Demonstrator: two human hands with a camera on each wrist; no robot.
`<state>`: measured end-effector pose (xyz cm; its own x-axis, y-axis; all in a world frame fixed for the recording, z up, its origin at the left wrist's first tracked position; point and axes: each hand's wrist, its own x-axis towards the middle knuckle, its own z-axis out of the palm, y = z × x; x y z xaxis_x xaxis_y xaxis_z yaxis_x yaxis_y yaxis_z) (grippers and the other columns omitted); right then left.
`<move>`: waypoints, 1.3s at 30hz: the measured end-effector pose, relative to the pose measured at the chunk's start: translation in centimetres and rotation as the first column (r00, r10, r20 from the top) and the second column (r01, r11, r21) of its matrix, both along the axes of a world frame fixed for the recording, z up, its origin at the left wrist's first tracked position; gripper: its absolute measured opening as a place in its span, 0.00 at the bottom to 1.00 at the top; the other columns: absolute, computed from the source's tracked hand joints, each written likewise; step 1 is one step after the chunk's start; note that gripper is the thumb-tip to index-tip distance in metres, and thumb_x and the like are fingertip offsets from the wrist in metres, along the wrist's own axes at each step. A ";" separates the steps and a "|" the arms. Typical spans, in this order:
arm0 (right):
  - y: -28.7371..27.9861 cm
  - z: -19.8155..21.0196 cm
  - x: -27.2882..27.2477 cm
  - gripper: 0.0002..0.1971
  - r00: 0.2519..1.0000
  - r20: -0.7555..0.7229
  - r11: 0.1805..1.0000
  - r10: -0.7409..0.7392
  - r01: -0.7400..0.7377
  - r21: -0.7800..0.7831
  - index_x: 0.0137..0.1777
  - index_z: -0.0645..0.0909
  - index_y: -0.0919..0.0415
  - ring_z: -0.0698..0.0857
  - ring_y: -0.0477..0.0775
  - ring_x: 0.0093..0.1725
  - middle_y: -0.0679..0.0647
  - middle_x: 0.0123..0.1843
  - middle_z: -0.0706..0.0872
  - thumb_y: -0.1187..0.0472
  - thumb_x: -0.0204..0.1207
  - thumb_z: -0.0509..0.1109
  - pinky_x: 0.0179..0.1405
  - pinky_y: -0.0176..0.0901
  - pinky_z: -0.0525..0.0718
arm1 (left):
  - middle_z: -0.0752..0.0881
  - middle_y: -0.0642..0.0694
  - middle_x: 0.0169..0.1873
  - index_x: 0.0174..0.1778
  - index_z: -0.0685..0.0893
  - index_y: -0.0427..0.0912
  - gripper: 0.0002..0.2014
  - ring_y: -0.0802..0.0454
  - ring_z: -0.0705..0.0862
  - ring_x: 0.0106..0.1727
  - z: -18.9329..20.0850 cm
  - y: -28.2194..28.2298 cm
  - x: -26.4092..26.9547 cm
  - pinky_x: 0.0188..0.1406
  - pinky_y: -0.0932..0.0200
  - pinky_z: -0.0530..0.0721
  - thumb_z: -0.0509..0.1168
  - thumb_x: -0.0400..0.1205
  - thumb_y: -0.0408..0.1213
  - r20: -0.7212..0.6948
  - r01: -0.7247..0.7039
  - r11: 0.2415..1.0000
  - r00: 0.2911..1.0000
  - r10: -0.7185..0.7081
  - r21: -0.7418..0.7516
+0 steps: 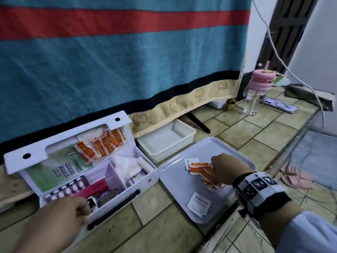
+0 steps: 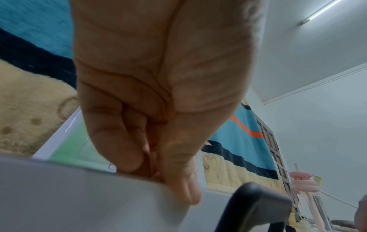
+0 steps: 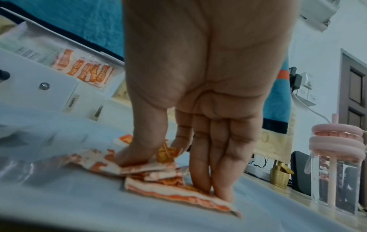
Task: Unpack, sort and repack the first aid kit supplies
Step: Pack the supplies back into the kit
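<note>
The white first aid box lies open on the tiled counter, with orange-and-white packets tucked in its lid. Blister strips, a red carton and gauze rolls fill its compartments. My left hand grips the box's front wall beside the black handle, fingers curled over the rim. On the grey tray to the right, my right hand presses straight fingertips and thumb on a pile of orange-and-white packets. White alcohol pad sachets lie on the tray too.
An empty white tub sits behind the tray. A clear tumbler with a pink lid and a phone stand at the far right. A teal blanket hangs behind. The counter edge runs along the right.
</note>
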<state>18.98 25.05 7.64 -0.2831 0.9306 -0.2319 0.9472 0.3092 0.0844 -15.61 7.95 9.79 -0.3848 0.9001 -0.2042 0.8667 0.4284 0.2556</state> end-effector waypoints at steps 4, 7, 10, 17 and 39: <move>0.2 0.2 -0.1 0.15 0.999 0.051 0.998 -0.017 0.020 -0.061 0.61 0.79 0.58 0.82 0.54 0.57 0.53 0.57 0.85 0.53 0.79 0.63 0.57 0.41 0.76 | 0.85 0.64 0.20 0.19 0.82 0.66 0.18 0.61 0.82 0.31 -0.6 0.0 -0.4 0.50 0.56 0.79 0.78 0.67 0.39 -0.018 0.024 1.000 1.000 -0.024 -0.014; 0.6 0.3 -0.3 0.16 0.989 0.145 0.988 -0.016 0.038 -0.152 0.65 0.78 0.58 0.81 0.53 0.60 0.52 0.59 0.84 0.55 0.79 0.64 0.59 0.38 0.72 | 0.85 0.66 0.20 0.26 0.79 0.78 0.23 0.61 0.83 0.34 -0.7 0.2 -0.3 0.52 0.56 0.77 0.78 0.66 0.39 -0.035 0.037 0.999 0.999 -0.036 0.011; 0.6 1.0 -0.3 0.14 0.993 0.122 0.992 -0.003 0.019 -0.128 0.64 0.80 0.60 0.79 0.53 0.52 0.52 0.45 0.82 0.59 0.82 0.60 0.53 0.40 0.73 | 0.85 0.66 0.20 0.27 0.79 0.78 0.22 0.62 0.82 0.34 -0.6 0.2 -0.3 0.51 0.57 0.77 0.78 0.66 0.40 -0.048 0.036 0.999 0.998 -0.036 0.008; -0.9 0.5 1.0 0.13 0.994 -0.110 0.999 0.013 -0.017 -0.032 0.65 0.72 0.57 0.80 0.55 0.52 0.55 0.58 0.83 0.60 0.82 0.56 0.46 0.39 0.71 | 0.85 0.68 0.21 0.25 0.80 0.75 0.20 0.63 0.82 0.35 -0.2 0.1 0.1 0.52 0.58 0.78 0.77 0.67 0.40 -0.025 0.013 1.000 1.000 -0.013 0.020; -3.6 7.8 -20.3 0.05 0.447 -0.849 0.852 0.281 -0.524 0.006 0.42 0.85 0.63 0.86 0.42 0.34 0.52 0.36 0.90 0.65 0.77 0.69 0.41 0.42 0.85 | 0.83 0.59 0.52 0.73 0.69 0.65 0.32 0.61 0.85 0.47 1.7 -3.7 -6.8 0.54 0.54 0.84 0.71 0.76 0.38 0.111 -0.107 0.904 0.992 0.067 0.414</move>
